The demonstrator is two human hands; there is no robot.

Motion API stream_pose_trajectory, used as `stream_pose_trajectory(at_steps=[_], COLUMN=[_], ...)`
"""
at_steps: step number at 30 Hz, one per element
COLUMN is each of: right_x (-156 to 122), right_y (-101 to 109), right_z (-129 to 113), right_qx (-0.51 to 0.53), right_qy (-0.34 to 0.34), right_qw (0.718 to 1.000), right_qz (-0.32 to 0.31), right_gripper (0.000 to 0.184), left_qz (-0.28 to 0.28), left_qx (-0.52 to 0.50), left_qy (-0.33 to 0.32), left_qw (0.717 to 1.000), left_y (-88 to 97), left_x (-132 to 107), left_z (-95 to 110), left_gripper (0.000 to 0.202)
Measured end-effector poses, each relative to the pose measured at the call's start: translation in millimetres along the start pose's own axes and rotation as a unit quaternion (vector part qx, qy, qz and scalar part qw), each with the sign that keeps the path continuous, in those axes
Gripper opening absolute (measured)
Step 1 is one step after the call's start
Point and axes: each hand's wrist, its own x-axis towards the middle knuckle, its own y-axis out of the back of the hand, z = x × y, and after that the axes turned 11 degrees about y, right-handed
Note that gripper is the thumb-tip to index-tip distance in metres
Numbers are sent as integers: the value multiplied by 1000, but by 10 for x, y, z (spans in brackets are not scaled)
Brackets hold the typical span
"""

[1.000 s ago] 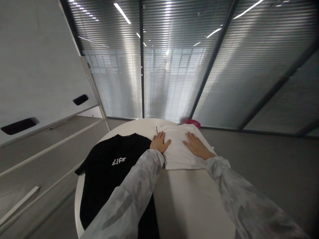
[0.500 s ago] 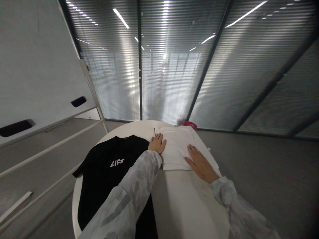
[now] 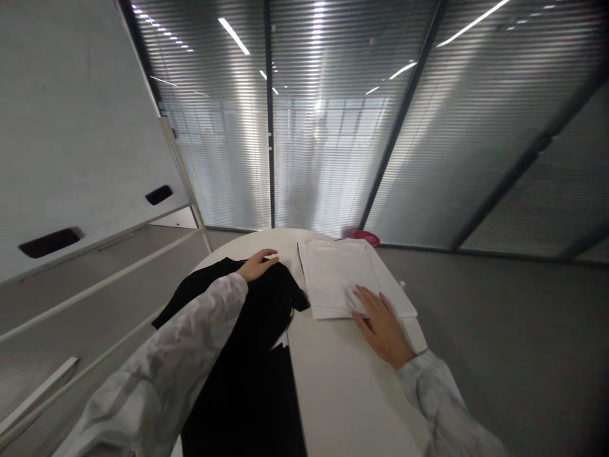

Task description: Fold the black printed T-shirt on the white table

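Note:
A folded white T-shirt (image 3: pixel 335 274) lies on the far right of the round white table (image 3: pixel 342 393). My right hand (image 3: pixel 380 324) rests flat and open on its near edge, fingers stretched out. A black T-shirt (image 3: pixel 252 368) is spread over the table's left side, partly bunched near its collar. My left hand (image 3: pixel 257 264) lies on the black shirt's far end near the collar, its fingers curled over the cloth; whether it grips the fabric I cannot tell.
A pink object (image 3: pixel 364 237) sits at the table's far edge. A whiteboard on a stand (image 3: pixel 71 158) leans at the left. Glass walls with blinds (image 3: pixel 333 127) run behind the table. Grey carpet (image 3: pixel 514 336) surrounds it.
My left hand left the white shirt and moved left onto the black shirt's collar end, which has bunched and hidden its print. My right hand slid back to the white shirt's near edge.

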Motion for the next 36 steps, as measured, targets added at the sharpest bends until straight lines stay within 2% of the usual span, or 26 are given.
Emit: stream_pose_trajectory(at_steps=[3, 5, 7, 10, 14, 16, 18, 20, 22, 25, 30, 33, 36], right_x=[259, 555, 929, 1523, 2089, 2225, 2289, 2321, 2358, 2452, 2664, 2786, 2864], right_y=[12, -34, -123, -329, -693, -867, -999, -1057, -1023, -812, -260, 30, 196], right_z=[-198, -362, -534, -767, -965, -1003, -1005, -972, -897, -674, -44, 333, 604], right_qx=[35, 57, 79, 93, 92, 106, 126, 144, 159, 173, 165, 79, 28], right_qy=[43, 70, 88, 67, -44, -99, -124, -129, -133, -131, -93, -97, -106], right_qw=[998, 996, 993, 992, 984, 974, 968, 967, 969, 973, 978, 989, 992], right_qz=[5, 9, 4, -51, -149, -173, -179, -167, -135, -70, 80, 82, 65], right_gripper=[50, 46, 46, 54, 57, 47, 28, 15, 13, 17, 23, 30, 36], left_qz=[59, 99, 138, 146, 154, 170, 181, 180, 172, 158, 182, 215, 239], left_qx=[89, 165, 218, 241, 235, 230, 220, 193, 142, 41, -57, -57, -27], left_qy=[64, 122, 197, 268, 279, 276, 261, 248, 244, 230, 158, 133, 127], left_qw=[992, 974, 946, 921, 918, 918, 922, 932, 944, 959, 969, 966, 962], left_y=[633, 999, 1284, 1530, 1616, 1633, 1663, 1708, 1762, 1834, 1847, 1751, 1560], left_x=[-252, -418, -570, -761, -939, -997, -1038, -1069, -1090, -1085, -871, -596, -278], left_z=[-529, -878, -1182, -1520, -1729, -1739, -1706, -1647, -1574, -1439, -1151, -962, -760], left_gripper=[62, 67, 72, 78, 74, 67, 59, 56, 58, 64, 65, 55, 39])
